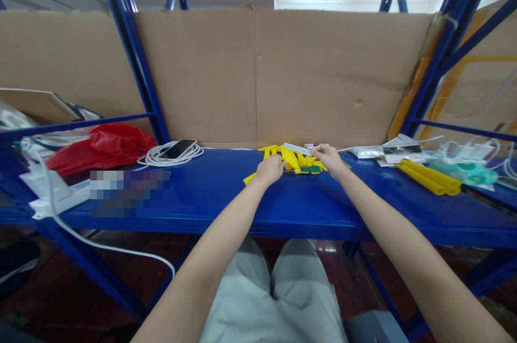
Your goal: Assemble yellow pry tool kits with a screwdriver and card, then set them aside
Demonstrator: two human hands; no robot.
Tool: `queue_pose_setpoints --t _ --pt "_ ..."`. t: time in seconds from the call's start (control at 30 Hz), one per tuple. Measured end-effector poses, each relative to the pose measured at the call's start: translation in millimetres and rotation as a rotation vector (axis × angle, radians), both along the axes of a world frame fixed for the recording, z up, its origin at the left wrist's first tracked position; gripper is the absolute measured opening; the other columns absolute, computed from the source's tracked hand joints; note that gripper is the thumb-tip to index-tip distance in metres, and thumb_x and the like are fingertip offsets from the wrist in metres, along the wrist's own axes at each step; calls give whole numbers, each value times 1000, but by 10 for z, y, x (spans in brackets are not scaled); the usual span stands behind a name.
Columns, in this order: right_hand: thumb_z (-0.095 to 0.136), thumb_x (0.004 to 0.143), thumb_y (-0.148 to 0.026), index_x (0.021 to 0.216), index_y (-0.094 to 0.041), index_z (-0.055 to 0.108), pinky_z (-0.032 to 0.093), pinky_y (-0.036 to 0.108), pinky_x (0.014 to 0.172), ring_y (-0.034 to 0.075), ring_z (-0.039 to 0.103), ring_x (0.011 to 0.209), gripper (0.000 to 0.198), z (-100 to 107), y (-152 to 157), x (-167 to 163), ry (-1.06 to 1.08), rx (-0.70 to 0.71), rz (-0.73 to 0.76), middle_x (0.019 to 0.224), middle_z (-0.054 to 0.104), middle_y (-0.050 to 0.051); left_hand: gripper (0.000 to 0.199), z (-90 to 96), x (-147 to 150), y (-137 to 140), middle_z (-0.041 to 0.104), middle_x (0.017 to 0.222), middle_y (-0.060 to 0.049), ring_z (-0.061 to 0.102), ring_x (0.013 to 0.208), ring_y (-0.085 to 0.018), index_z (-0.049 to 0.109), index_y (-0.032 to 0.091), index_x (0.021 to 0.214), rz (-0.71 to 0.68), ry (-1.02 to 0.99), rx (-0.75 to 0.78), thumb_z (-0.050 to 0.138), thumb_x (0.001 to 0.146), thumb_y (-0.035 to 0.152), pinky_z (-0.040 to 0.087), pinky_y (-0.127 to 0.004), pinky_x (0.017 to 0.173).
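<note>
Yellow pieces (289, 156); patch (310, 169) probably green; white strip (297, 148); blue tabletop (202, 192); red bundle (109, 144).

A loose heap of yellow pieces (297, 160) on the blue desk (218, 192), with a white strip (297, 148).
The pieces lie jumbled at varied angles, a green piece (310, 169) at their near edge; the slim strip slants down rightward along their far side.

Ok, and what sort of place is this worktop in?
Probably a small workshop or storeroom: the worktop is a blue shelf built into metal racking, a cardboard panel stands behind it as a backing, and yellow pieces lie bunched on it.
</note>
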State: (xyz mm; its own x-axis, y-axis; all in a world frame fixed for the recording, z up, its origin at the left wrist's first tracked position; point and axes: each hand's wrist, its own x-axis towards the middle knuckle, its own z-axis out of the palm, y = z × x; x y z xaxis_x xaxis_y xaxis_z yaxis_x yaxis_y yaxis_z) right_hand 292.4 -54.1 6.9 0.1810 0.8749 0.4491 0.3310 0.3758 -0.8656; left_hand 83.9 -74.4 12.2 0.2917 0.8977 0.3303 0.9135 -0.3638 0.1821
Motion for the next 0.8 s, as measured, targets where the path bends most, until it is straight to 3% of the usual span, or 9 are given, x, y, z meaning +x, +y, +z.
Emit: queue_pose_setpoints --t 0.8 --pt "67 70 -11 60 -17 61 46 20 57 11 61 60 14 55 -218 -160 -21 -263 227 59 66 1 35 7 5 9 66 123 -9 62 113 -21 65 20 118 -44 -73 52 41 97 33 48 -29 94"
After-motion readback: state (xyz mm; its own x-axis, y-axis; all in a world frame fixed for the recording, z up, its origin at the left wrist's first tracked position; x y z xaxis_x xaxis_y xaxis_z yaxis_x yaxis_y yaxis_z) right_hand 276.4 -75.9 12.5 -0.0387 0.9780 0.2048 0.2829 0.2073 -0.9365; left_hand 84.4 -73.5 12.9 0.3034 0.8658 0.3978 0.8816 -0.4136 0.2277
